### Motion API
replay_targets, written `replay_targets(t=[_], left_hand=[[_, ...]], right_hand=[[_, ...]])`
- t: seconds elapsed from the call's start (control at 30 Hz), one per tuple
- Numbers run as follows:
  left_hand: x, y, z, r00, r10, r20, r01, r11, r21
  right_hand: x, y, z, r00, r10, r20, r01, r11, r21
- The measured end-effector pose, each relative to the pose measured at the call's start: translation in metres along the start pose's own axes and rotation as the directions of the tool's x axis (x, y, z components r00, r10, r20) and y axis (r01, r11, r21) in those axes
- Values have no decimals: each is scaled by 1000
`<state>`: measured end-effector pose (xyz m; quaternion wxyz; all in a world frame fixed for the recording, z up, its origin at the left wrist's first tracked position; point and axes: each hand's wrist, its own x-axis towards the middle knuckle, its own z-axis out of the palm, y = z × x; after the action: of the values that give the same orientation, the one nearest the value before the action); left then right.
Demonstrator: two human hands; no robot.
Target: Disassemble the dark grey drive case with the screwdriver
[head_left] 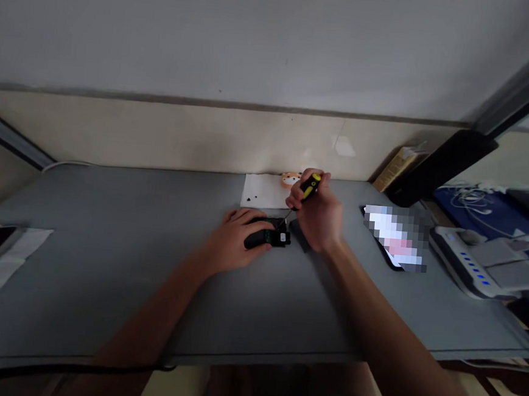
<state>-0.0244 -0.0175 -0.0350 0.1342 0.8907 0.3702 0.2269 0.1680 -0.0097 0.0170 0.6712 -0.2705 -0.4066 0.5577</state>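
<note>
Near the middle of the desk lies a small black electronic device, rounded at its left end, with a bit of green circuit board and a white label showing. My left hand is closed around its left end, holding it on the desktop. A screwdriver with a black and yellow handle is gripped in my right hand. Its thin shaft slants down to the left, and the tip is at the device; whether it sits in a screw is too small to tell.
Behind my hands, a white paper bears tiny dark pieces and an orange-and-white animal-face item. To the right are a lit phone, a power strip with plugs, and a tall black object by the wall.
</note>
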Motion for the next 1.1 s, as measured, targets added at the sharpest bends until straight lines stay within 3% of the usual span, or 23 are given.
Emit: replay_targets(t=[1.1], left_hand=[[2,6,-3,999,-33,25,33,999,-17]], right_hand=[[-11,2,14,998,-61,14,61,997,-45]])
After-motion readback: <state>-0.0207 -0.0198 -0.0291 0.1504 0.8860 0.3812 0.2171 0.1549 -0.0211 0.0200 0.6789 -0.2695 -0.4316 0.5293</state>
